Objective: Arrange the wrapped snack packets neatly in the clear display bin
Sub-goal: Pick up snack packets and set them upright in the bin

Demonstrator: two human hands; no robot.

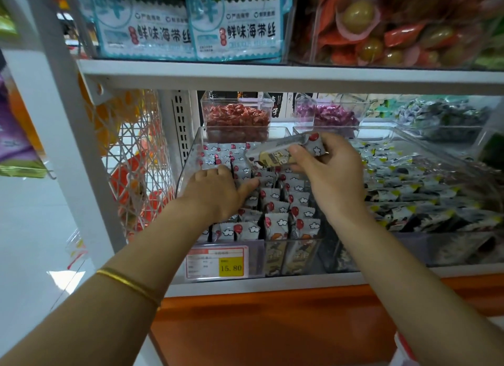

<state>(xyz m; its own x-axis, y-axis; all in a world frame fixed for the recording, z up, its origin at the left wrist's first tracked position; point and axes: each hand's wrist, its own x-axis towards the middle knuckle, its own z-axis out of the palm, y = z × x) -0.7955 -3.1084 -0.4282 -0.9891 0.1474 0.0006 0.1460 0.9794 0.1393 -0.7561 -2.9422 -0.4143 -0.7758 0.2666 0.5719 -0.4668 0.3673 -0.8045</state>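
While left hand [218, 193] presses packets [278, 221] | right hand [334, 174] holds packet [278, 154] above bin [186, 169]

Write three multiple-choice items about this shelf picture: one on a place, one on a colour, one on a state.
1. Where is the snack packet in the right hand? A on the floor; B above the clear display bin; C on the top shelf.
2. What colour is the price field reading 15.80? A yellow; B blue; C green.
3. How is the left hand? A lifted, holding a bag; B out of view; C down among the packets in the bin.
Key: 1B, it hangs over the bin's rows; 2A, the field is yellow; 3C, its fingers reach between the packets.
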